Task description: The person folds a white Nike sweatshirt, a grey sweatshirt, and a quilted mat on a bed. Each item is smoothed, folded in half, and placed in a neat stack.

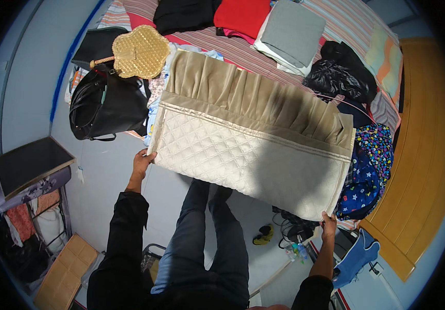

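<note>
A quilted cream fabric cover (207,139) with a gathered tan ruffle (238,87) spreads before me, its far part over the near side of the bed. My left hand (143,161) pinches its near left corner, thumb on top. At the near right corner, my right hand (328,224) grips the edge in the same way. The near edge hangs in the air above the floor, between my two hands. Shadow falls across the right half of the cloth. What lies beneath it is hidden.
On the striped bed sheet (284,79) lie a woven straw fan (141,52), folded grey cloth (294,33), red cloth (242,17) and a black plastic bag (340,73). A black handbag (108,106) sits left. Bottles (300,251) and a yellow-black shoe (263,235) are on the floor.
</note>
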The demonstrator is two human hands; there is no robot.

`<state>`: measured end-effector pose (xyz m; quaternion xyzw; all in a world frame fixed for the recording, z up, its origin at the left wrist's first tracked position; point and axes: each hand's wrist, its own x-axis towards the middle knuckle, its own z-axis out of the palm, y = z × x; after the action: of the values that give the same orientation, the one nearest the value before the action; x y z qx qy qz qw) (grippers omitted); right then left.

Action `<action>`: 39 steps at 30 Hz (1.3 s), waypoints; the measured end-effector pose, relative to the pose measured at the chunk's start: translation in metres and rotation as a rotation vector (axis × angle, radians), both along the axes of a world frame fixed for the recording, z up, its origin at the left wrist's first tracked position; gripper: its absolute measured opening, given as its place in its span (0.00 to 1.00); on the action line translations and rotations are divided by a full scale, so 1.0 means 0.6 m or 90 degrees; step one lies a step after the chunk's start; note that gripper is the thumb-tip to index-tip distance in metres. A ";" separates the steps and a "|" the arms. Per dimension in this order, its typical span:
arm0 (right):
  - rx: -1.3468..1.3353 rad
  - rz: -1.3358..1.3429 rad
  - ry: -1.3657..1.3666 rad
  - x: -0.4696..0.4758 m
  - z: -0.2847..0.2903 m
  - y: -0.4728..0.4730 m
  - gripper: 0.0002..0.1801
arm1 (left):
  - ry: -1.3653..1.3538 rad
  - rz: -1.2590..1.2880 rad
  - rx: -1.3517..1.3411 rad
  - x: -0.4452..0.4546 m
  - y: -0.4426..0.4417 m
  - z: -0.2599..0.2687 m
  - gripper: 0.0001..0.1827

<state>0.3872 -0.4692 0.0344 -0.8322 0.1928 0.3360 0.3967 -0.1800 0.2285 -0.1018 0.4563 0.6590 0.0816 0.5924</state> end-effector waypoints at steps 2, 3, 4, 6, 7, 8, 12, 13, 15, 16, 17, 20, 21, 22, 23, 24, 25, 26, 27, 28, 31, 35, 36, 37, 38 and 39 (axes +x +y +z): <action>-0.039 0.018 -0.008 0.002 0.007 -0.005 0.23 | 0.025 -0.039 -0.008 0.004 0.007 0.007 0.13; 0.018 0.101 -0.081 -0.002 0.011 -0.008 0.24 | 0.047 -0.050 -0.028 0.005 0.009 0.013 0.13; 0.033 0.152 -0.157 -0.007 0.017 -0.011 0.25 | 0.034 -0.056 -0.054 0.007 0.009 0.021 0.17; -0.031 0.232 -0.254 -0.018 0.028 -0.011 0.22 | 0.048 -0.043 -0.047 0.014 0.010 0.033 0.21; 0.005 0.120 -0.119 -0.019 0.032 -0.004 0.22 | 0.064 -0.045 -0.069 0.023 0.008 0.033 0.22; -0.045 0.105 -0.098 -0.018 0.036 0.007 0.23 | 0.050 -0.051 -0.079 0.030 0.011 0.034 0.24; -0.003 0.119 -0.137 0.017 0.059 0.073 0.22 | 0.061 -0.035 -0.103 0.044 0.022 0.031 0.26; 0.042 0.152 -0.169 0.018 0.072 0.081 0.21 | 0.053 -0.035 -0.092 0.042 0.024 0.030 0.26; 0.045 0.159 -0.249 0.011 0.094 0.084 0.21 | 0.024 -0.021 -0.080 0.031 0.025 0.028 0.26; 0.066 0.166 -0.270 0.000 0.107 0.071 0.21 | -0.046 0.007 -0.040 0.021 0.019 0.029 0.24; 0.117 0.177 -0.303 -0.015 0.118 0.051 0.22 | -0.024 0.013 -0.042 0.011 0.015 0.029 0.24; -0.073 0.128 -0.211 -0.049 0.080 0.006 0.18 | 0.023 0.056 -0.079 0.000 -0.001 0.016 0.20; -0.160 0.090 -0.131 -0.055 0.060 -0.006 0.17 | -0.005 0.033 -0.074 0.001 -0.006 0.009 0.19; -0.171 0.043 -0.036 -0.055 0.045 -0.016 0.17 | 0.005 0.024 -0.077 0.002 -0.004 0.004 0.18; -0.118 0.041 -0.035 -0.056 0.025 -0.018 0.18 | 0.020 0.015 -0.080 0.004 -0.002 -0.001 0.18; -0.102 0.023 -0.021 -0.057 0.012 -0.019 0.19 | 0.034 0.006 -0.084 0.005 0.001 -0.005 0.18; -0.118 -0.008 -0.014 -0.054 0.001 -0.014 0.19 | 0.033 -0.025 -0.097 0.005 0.006 -0.008 0.17; -0.019 -0.061 -0.019 -0.055 -0.004 -0.009 0.24 | 0.030 -0.053 -0.108 0.005 0.011 -0.011 0.17; 0.011 -0.065 -0.024 -0.054 -0.006 -0.002 0.25 | 0.066 -0.059 -0.107 0.003 0.018 -0.011 0.17; 0.015 -0.097 -0.024 -0.052 -0.004 0.004 0.26 | 0.055 -0.038 -0.108 0.003 0.019 -0.013 0.20; -0.025 -0.121 -0.003 -0.047 0.007 0.015 0.28 | 0.087 -0.038 -0.114 0.002 0.019 -0.010 0.26; -0.054 -0.043 -0.131 -0.060 0.006 -0.001 0.23 | 0.013 -0.049 -0.026 0.022 0.008 0.008 0.29; -0.134 -0.018 -0.108 -0.066 0.005 -0.012 0.20 | 0.021 -0.048 -0.011 0.026 0.003 0.017 0.29; -0.081 0.013 -0.095 -0.078 0.001 -0.021 0.21 | 0.076 -0.030 -0.007 0.032 0.004 0.026 0.29; -0.066 0.019 -0.082 -0.082 -0.008 -0.028 0.21 | 0.035 -0.066 0.042 0.039 0.002 0.030 0.31; -0.091 0.011 -0.052 -0.085 -0.015 -0.035 0.22 | 0.040 -0.058 0.032 0.045 0.007 0.033 0.29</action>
<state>0.3364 -0.4901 0.0255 -0.8729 0.1932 0.2907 0.3410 -0.1530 0.2329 -0.0821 0.5029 0.6536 0.0563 0.5627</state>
